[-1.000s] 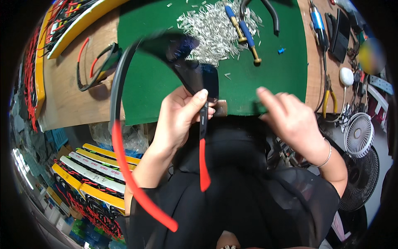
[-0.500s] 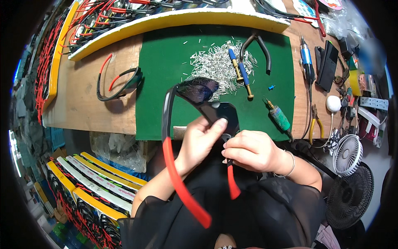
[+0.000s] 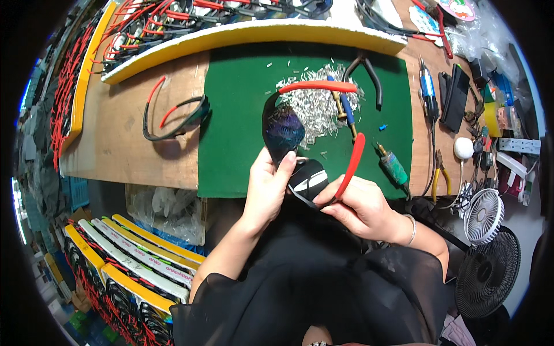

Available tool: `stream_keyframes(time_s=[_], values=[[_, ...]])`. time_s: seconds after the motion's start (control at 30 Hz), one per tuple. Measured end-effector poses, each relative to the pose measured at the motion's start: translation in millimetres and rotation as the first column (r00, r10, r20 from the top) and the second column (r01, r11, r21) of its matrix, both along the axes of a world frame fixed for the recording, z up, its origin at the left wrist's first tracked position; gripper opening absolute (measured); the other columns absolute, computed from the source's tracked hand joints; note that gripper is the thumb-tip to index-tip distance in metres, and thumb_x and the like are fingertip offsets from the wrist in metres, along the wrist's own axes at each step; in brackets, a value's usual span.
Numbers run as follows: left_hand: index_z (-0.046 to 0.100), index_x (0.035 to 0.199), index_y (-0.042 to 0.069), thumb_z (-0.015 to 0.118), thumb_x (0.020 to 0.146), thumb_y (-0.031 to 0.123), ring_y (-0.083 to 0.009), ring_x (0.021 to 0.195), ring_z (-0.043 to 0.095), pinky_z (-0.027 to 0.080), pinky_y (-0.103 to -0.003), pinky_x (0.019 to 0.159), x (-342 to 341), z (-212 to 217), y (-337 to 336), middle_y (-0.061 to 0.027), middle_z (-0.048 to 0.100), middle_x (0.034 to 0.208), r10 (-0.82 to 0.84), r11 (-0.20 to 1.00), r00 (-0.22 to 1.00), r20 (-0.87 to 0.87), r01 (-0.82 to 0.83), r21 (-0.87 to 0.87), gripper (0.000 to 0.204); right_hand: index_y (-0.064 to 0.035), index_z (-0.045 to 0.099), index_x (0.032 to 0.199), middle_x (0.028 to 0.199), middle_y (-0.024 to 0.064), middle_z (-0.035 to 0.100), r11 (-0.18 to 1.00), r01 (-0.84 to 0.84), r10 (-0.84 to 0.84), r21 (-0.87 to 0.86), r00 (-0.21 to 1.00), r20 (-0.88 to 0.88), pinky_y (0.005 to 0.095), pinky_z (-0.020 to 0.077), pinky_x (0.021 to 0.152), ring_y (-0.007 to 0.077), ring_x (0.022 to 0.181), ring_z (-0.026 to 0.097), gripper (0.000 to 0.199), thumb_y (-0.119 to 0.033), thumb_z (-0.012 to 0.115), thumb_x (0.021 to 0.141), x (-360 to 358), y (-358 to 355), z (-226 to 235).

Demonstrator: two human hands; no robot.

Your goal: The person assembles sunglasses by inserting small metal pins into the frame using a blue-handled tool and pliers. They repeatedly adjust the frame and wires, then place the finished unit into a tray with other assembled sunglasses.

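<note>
A pair of dark sunglasses (image 3: pixel 284 128) with red-tipped temples is held between my two hands, above the near edge of the green mat (image 3: pixel 236 115). My left hand (image 3: pixel 267 183) pinches the frame near the bridge, its thumb on top. With closed fingers, my right hand (image 3: pixel 356 209) grips the frame where the right temple joins it. Both red temple tips point away from me, over the mat. Past the glasses lies a heap of small silvery pins (image 3: pixel 316 118). Two blue-handled screwdrivers (image 3: pixel 345 104) rest on that heap.
Another pair of glasses (image 3: pixel 176 124) lies on the wood at left. Dark-handled pliers (image 3: pixel 369 78), a green-handled tool (image 3: pixel 393 167) and yellow-handled pliers (image 3: pixel 441 176) lie to the right. A yellow-edged tray (image 3: pixel 248 43) of glasses spans the back. Fans (image 3: pixel 483 214) stand at lower right.
The sunglasses have been turned over: their red temples pointed toward me and now point away. My left hand shifted slightly left, and my right hand lowered slightly.
</note>
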State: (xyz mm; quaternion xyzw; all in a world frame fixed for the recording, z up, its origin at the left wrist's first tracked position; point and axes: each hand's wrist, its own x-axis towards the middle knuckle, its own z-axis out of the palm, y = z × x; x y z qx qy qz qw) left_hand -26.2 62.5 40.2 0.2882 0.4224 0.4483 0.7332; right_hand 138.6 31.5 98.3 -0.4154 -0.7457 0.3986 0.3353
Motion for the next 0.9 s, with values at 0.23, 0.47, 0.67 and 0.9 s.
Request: stream_keyframes(time_s=[0.23,0.47,0.67,0.9], values=[[0.045,0.104,0.005,0.045,0.090,0.017,-0.0043,0.055,0.054,0.037,-0.014,0.038,-14,-6,10,-0.0072,0.060,0.086,-0.124,0.984,0.992,-0.001,0.122,-0.130,0.018,-0.0045,0.060,0.083,0.081,0.0043,0.061,0.887,-0.231,0.226,0.400,0.972,0.062,0.0253,0.0420,0.047,0.0147,0.055,0.051,0.019,-0.005,0.063,0.064,3,3,3],[0.038,0.113,0.001,0.042,0.090,0.011,-0.0154,0.083,0.060,0.050,-0.027,0.071,-26,12,3,-0.0128,0.059,0.090,-0.278,0.915,0.935,0.219,0.327,-0.235,0.026,-0.0052,0.058,0.097,0.091,0.0088,0.061,0.954,-0.292,0.287,0.063,0.955,0.077,0.0321,0.0470,0.067,0.0244,0.077,0.059,0.030,-0.018,0.067,0.070,20,31,40],[0.037,0.118,-0.001,0.041,0.089,0.009,-0.0153,0.095,0.054,0.045,-0.028,0.082,-15,14,-2,-0.0088,0.051,0.107,-0.383,0.887,0.896,0.225,0.424,-0.180,0.030,0.0001,0.056,0.094,0.082,0.0094,0.057,0.980,0.188,-0.184,0.065,0.980,-0.071,0.0262,0.0443,0.057,0.0163,0.063,0.054,0.020,-0.008,0.061,0.076,-4,76,1],[0.033,0.122,0.002,0.045,0.089,0.012,-0.0172,0.096,0.055,0.042,-0.030,0.087,-25,11,2,-0.0093,0.050,0.110,-0.441,0.897,0.894,0.075,0.442,0.006,0.037,-0.0008,0.060,0.089,0.083,0.0098,0.061,0.963,0.268,-0.268,-0.005,0.963,-0.027,0.0287,0.0492,0.065,0.0212,0.073,0.060,0.010,-0.003,0.057,0.079,-14,81,5]])
